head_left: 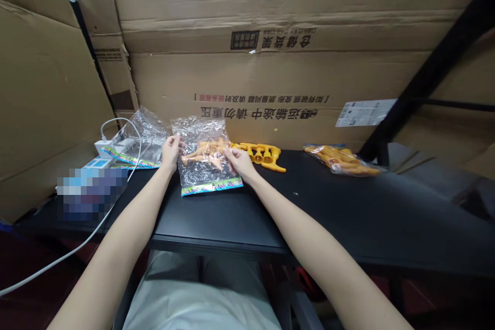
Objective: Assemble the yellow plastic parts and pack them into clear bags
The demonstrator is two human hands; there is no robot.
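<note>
Between my two hands is a clear plastic bag with a colourful printed strip along its near edge. Orange plastic pieces lie inside it; their exact kind is hard to make out through the crinkled film. My left hand pinches the bag's left side. On the opposite side, my right hand grips the film, fingers closed. Just beyond the right hand, a row of loose orange-yellow plastic pieces with hollow round ends rests on the black table.
Several clear bags lie at the left beside a white power strip and its white cable. A filled bag of orange pieces is at the right. Cardboard sheets stand behind the table, with a black metal post at the right.
</note>
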